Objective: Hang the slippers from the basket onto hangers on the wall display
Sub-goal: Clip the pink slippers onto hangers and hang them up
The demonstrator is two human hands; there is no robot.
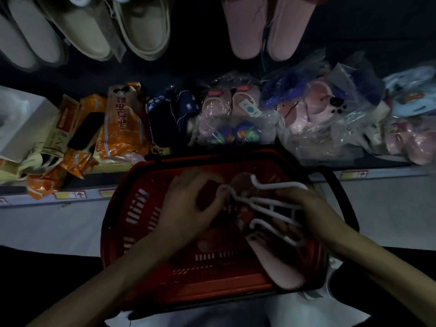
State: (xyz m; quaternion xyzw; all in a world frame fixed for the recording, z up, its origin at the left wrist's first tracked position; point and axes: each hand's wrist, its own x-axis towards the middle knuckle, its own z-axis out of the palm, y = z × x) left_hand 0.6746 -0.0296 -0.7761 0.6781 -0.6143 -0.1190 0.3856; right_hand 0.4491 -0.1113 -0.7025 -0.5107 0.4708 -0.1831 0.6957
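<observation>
Over the red basket (118,220), the left hand (188,204) pinches one end of a white hanger (266,201) in its fingers; the right hand (304,208) wraps fingers round its arms, above a pink slipper (280,267).

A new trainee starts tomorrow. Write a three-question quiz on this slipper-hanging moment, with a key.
1. Which colour is the basket? A blue, B red, C green.
2. True or false: the pink slipper already hangs on the wall display.
3. Fill in: the right hand grips a white ____.

Key: 1 B. 2 false, it lies in the basket. 3 hanger.
</observation>
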